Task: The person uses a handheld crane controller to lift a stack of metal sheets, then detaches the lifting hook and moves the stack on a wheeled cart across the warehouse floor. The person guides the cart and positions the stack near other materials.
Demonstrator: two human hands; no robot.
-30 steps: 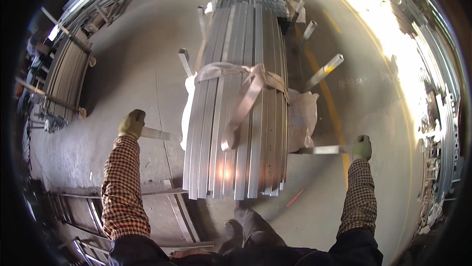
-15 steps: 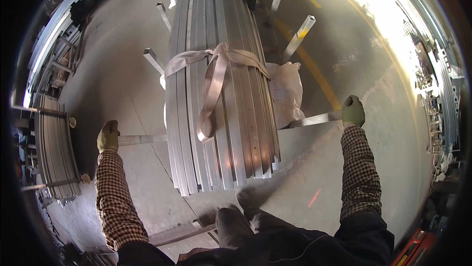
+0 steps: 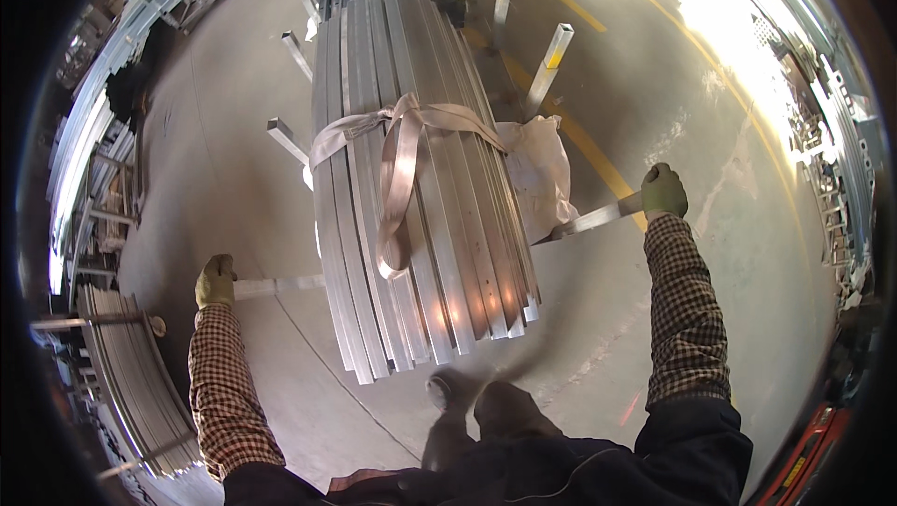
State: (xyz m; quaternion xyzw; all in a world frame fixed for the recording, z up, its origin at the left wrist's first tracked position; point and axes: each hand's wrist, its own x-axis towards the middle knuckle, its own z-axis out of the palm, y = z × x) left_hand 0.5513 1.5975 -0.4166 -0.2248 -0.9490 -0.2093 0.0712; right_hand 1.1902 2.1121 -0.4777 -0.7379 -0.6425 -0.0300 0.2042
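Both my hands wear greenish work gloves and are closed. My left hand (image 3: 216,282) grips the outer end of a square metal post (image 3: 285,285) on the left side of the load. On the other side my right hand (image 3: 664,191) is wrapped round the end of a matching post (image 3: 598,217). Between them lies a long bundle of silvery metal profiles (image 3: 425,254), its near ends pointing toward me. A pale strap (image 3: 402,170) is tied across the bundle, with a loop hanging over the top. The inner ends of both gripped posts are hidden by the bundle.
More upright posts (image 3: 548,70) flank the bundle on both sides. White sheeting (image 3: 540,170) hangs at its right. Stacked profiles (image 3: 131,370) on a rack stand at left. Racks (image 3: 832,151) line the right, a red object (image 3: 804,455) lies lower right. Yellow lines mark the floor.
My view has shifted, and my feet have stepped. The left rack now appears lower, and the bar by my legs has gone from view. Both hands keep their hold on the posts.
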